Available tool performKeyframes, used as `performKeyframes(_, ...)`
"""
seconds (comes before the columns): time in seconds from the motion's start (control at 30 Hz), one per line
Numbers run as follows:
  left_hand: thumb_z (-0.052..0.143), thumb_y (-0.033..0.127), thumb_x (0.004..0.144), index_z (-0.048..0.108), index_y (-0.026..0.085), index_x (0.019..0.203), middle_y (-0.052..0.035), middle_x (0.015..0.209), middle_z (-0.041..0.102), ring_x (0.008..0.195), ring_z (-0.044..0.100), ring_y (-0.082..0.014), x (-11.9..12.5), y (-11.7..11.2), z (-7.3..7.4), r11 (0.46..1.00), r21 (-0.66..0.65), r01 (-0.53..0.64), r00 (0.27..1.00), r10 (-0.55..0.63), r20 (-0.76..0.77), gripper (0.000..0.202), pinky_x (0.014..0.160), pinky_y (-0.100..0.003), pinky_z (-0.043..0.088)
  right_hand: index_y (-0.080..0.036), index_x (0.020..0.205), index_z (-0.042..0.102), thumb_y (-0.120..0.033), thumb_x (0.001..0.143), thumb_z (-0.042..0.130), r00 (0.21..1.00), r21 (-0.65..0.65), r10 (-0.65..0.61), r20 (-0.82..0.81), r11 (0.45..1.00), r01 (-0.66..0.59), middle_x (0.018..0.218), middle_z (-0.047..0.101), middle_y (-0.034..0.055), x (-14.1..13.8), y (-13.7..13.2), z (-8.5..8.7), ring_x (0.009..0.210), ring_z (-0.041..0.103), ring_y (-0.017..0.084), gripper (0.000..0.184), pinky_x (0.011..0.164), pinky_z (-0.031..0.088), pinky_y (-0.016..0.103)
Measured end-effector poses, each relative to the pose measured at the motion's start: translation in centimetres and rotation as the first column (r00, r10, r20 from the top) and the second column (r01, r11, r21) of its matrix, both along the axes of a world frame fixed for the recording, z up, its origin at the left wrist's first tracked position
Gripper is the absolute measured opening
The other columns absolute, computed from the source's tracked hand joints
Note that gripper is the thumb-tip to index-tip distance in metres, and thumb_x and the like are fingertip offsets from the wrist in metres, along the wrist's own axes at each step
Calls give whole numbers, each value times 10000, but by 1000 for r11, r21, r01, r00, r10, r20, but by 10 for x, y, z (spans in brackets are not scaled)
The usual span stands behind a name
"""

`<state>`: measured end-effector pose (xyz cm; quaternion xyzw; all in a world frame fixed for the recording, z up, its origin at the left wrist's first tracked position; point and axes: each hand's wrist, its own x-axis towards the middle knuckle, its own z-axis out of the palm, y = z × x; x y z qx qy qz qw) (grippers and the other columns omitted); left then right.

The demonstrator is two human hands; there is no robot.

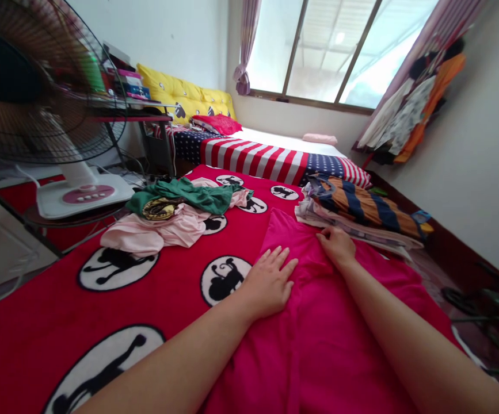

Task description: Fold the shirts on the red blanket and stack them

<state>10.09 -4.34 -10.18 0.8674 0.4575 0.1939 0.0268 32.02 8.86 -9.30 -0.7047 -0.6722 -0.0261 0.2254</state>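
Note:
A bright pink garment point(331, 345) lies spread on the red blanket in front of me, its near part running out of view at the bottom. My left hand point(270, 282) rests flat on the garment's left side, fingers stretched out and slightly apart. At the garment's upper part, my right hand point(339, 247) has its fingers curled in, with thumb and fingertips pinching the pink cloth. Just beyond the right hand sits a stack of folded clothes point(361, 210), an orange and navy striped piece on top.
A red blanket point(180, 287) with monkey prints covers the surface. Crumpled green and pale pink clothes point(175, 210) lie at the left. A fan point(85, 190) stands on a stool farther left. Behind is a bed point(253, 161) with a flag-patterned cover. Clothes hang on the right wall point(417, 109).

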Motion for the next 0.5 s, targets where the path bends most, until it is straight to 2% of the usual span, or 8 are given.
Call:
performKeyframes(0.07,413,344,924,426,174,1397,-128,1500,347,1405,261,-249,0,0,0,1000,6,5,1000,-5,-7,503,1147,-435,219,-180,942,685,-360,790,585,1000,3,6,3,1000,-6,994,675,113,-1,-4,2,912,631,256,256,700,453,304)
performKeyframes(0.13,421,342,922,431,170,1393,-133,1493,357,1400,272,-250,-1,1,0,1000,9,10,1000,-10,-6,502,1143,-437,226,-173,1026,650,-329,786,596,998,69,54,-18,996,-53,1053,650,116,-3,-16,8,996,601,261,291,782,458,320)
performKeyframes(0.23,466,310,901,470,170,1361,-138,1471,390,1384,305,-254,-1,1,1,1000,15,21,999,-22,25,481,1134,-444,245,-192,994,635,-281,807,562,956,194,275,-104,948,-251,1023,637,87,-10,-53,17,975,596,229,220,847,454,324)
performKeyframes(0.33,528,254,862,542,184,1289,-130,1428,443,1331,386,-244,-2,0,4,998,41,51,992,-56,114,433,1105,-408,302,-209,910,639,-256,806,559,869,188,450,-207,890,-417,957,630,54,-19,-95,17,819,611,181,139,759,474,295)
performKeyframes(0.43,555,230,843,664,184,1072,-102,1208,603,1132,551,-200,-5,-2,18,998,54,34,977,-44,210,258,977,-305,421,-200,893,638,-223,790,561,820,157,476,-316,879,-450,912,616,43,-25,-122,7,708,588,147,131,662,467,272)
performKeyframes(0.5,572,283,838,694,179,896,-67,961,672,908,621,-178,-10,-6,37,999,-1,-38,979,37,201,170,812,-268,471,-193,882,639,-203,773,566,805,164,460,-375,888,-431,869,607,36,-26,-128,-2,686,569,143,132,645,461,270)
